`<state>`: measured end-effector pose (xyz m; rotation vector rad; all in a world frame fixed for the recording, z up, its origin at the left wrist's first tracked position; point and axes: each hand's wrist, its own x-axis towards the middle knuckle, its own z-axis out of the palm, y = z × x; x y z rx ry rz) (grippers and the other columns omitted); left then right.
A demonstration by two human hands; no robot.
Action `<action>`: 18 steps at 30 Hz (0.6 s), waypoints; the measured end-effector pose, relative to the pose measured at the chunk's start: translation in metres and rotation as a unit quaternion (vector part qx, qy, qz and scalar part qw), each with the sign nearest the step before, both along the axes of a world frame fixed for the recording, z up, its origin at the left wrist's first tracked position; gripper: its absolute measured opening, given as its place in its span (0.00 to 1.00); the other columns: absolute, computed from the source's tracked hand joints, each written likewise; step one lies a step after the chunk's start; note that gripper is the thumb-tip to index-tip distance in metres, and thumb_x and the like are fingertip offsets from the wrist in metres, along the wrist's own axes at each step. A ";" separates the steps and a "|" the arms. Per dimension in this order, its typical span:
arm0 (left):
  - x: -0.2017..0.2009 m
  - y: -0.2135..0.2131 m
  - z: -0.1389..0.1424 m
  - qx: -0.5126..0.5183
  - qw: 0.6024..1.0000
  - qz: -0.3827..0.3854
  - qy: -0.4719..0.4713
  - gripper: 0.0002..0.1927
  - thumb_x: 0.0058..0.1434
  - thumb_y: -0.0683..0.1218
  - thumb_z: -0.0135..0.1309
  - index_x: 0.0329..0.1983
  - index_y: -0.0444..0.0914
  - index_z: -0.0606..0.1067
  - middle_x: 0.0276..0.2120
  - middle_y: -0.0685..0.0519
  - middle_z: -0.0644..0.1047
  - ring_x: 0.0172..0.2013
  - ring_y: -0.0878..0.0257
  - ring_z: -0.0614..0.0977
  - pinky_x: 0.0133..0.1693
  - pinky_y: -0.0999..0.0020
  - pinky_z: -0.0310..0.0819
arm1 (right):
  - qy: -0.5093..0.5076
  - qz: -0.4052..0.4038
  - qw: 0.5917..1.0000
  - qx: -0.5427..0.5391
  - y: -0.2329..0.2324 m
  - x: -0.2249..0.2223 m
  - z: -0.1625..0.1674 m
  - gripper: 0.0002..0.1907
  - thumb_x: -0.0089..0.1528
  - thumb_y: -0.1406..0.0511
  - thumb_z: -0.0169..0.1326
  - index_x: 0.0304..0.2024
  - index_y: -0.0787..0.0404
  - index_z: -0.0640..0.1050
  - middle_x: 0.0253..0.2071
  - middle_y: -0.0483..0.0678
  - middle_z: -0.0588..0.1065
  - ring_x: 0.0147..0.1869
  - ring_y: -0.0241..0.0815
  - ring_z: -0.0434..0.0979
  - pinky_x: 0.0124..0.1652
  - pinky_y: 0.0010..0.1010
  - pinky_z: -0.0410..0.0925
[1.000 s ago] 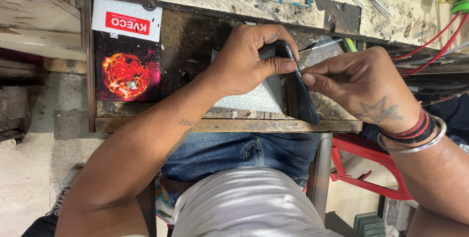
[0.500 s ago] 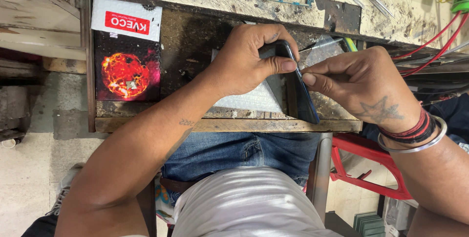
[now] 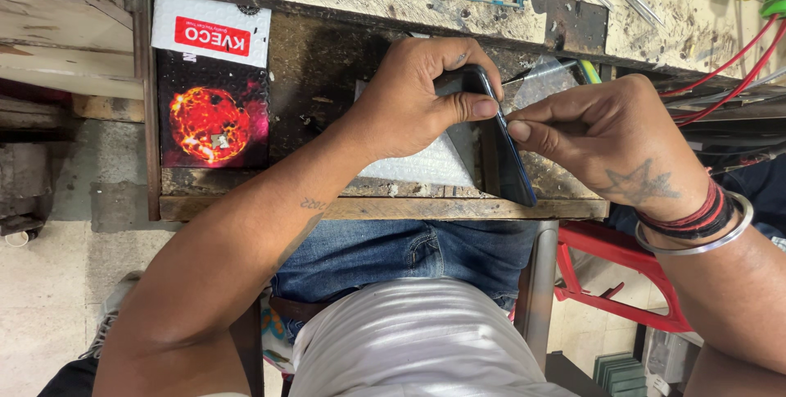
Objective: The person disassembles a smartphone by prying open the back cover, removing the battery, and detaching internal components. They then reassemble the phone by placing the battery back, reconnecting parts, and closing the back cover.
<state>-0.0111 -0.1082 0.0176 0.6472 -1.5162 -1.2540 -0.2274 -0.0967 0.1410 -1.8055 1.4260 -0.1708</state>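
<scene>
Little movement recorded across the interval. The right hand (image 3: 606, 139) has drawn slightly closer to the phone (image 3: 501, 139); its pinched fingertips (image 3: 517, 128), which stood just right of the phone's edge one second ago, now touch that edge, directly beside the left thumb tip. The left hand (image 3: 417, 98) has closed marginally, the thumb pressing flatter along the phone's upper edge. The phone's tilt has steepened very slightly.

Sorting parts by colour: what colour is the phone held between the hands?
Dark blue-black, glossy, seen edge-on in the head view: the phone.
</scene>
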 end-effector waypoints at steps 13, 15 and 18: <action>0.000 0.000 0.001 0.006 1.000 0.007 -0.012 0.11 0.60 0.46 0.69 0.41 0.39 0.79 0.32 0.58 0.82 0.36 0.72 0.82 0.41 0.72 0.77 | -0.013 0.002 1.000 -0.001 0.000 0.000 0.000 0.09 0.61 0.69 0.63 0.42 0.67 0.85 0.33 0.47 0.84 0.35 0.26 0.76 0.35 0.19 0.71; 0.001 0.000 0.001 0.001 1.000 0.007 -0.011 0.11 0.60 0.45 0.69 0.41 0.39 0.79 0.32 0.58 0.81 0.36 0.72 0.82 0.41 0.72 0.77 | -0.003 0.007 1.000 -0.008 0.000 0.001 0.000 0.09 0.61 0.68 0.63 0.42 0.67 0.85 0.32 0.47 0.84 0.35 0.26 0.75 0.34 0.20 0.71; 0.001 -0.001 0.001 -0.001 1.000 0.008 -0.013 0.11 0.60 0.45 0.70 0.41 0.39 0.79 0.32 0.58 0.81 0.36 0.71 0.82 0.41 0.72 0.77 | 0.004 0.007 1.000 -0.008 -0.001 0.001 0.000 0.09 0.61 0.68 0.64 0.42 0.67 0.85 0.32 0.47 0.84 0.34 0.26 0.75 0.34 0.20 0.71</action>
